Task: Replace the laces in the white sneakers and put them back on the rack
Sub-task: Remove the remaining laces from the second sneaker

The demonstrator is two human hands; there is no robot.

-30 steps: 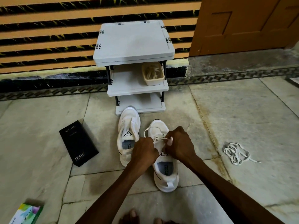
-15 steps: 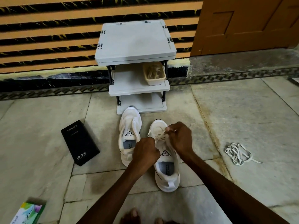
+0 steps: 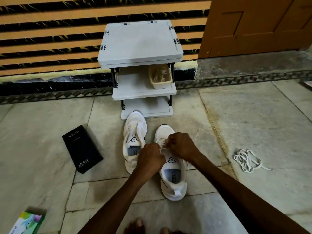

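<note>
Presently both hands closed on lace over right sneaker [image 3: 170,176] on floor before rack [image 3: 143,92] | left hand [image 3: 150,157], right hand [image 3: 181,145] pinching lace [image 3: 162,143] | risk: uneven pull may skip an eyelet; left sneaker [image 3: 134,141] looks unlaced.

Home entryway, by look of it. Stone-slab floor [image 3: 253,119] with patterned border strip, striped orange-and-black wall [image 3: 50,34], wooden door [image 3: 256,26] on raised sill. Small grey rack [image 3: 141,41] against wall, sneakers [image 3: 135,125] on floor before it.
</note>
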